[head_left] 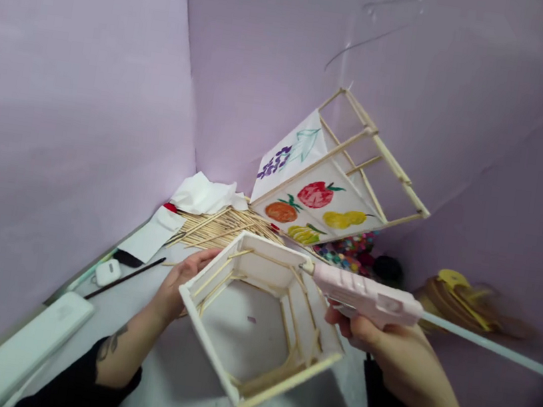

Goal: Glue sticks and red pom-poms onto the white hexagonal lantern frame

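Observation:
My left hand [182, 280] grips the left side of a hollow wooden-stick lantern frame [208, 370], its fingers partly hidden behind the wall. White paper or cloth covers several of the frame's sides, and its open top faces me. In my right hand [362, 327] is a pale pink hot glue gun [364, 294], fingers wrapped round the handle. The gun's nozzle points left and is at the frame's upper right corner; whether it touches cannot be made out. From the gun's rear a long translucent glue stick [494, 346] sticks out to the right.
A painted fruit lantern [299, 180] leans tilted at the back. Behind the frame lie many thin wooden sticks [220, 227] and crumpled white paper [209, 193]. On the left are a dark brush-like stick [133, 275], a white earbud case [107, 271] and a long white device [22, 354]. Yellow-brown rolls [460, 301] sit right.

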Tool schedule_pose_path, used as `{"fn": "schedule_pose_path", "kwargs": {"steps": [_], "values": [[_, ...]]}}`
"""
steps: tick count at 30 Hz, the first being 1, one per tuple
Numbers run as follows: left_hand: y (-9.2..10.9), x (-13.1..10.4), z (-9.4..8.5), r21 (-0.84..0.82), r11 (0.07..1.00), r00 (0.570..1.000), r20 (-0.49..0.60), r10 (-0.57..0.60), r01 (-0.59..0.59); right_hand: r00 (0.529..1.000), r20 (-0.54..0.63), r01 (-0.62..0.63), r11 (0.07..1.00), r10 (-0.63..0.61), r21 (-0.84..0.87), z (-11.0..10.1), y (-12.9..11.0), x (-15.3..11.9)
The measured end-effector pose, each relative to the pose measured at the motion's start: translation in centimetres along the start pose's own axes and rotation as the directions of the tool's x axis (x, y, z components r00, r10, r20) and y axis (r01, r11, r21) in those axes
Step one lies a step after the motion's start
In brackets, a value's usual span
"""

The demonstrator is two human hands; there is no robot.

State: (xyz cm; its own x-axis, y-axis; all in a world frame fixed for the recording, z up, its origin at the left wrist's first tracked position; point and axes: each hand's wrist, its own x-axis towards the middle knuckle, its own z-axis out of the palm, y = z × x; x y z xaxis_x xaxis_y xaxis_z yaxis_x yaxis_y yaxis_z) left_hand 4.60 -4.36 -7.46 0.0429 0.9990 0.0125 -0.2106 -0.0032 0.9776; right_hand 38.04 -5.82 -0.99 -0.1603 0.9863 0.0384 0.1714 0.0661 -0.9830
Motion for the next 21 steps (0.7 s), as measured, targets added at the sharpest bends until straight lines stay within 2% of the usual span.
{"fn": "schedule_pose_path", "kwargs": {"steps": [4, 11, 18, 21], "values": [[-0.2, -0.2, -0.7, 0.013, 1.000, 1.000, 0.026, 0.001, -0.001, 0.999, -0.052, -0.018, 0.998, 0.015, -0.053, 0.3, 0.5, 0.0], [-1.3, -0.6, -1.4, -0.053, 0.998, 0.997, 0.071, -0.024, 0.028, 0.998, -0.059, -0.013, 0.996, 0.007, -0.093, 0.3, 0.9, -0.4], [-1.8, -1.1, -1.6, -0.052, 0.999, 1.000, -0.009, 0.007, -0.007, 0.999, -0.032, -0.021, 0.984, 0.016, -0.177, -0.3, 1.1, -0.6], [-1.6, -1.1, -1.5, -0.109, 0.994, 0.999, 0.032, -0.014, 0.018, 1.000, -0.022, -0.017, 0.980, 0.013, -0.196, -0.2, 0.9, -0.6]]}}
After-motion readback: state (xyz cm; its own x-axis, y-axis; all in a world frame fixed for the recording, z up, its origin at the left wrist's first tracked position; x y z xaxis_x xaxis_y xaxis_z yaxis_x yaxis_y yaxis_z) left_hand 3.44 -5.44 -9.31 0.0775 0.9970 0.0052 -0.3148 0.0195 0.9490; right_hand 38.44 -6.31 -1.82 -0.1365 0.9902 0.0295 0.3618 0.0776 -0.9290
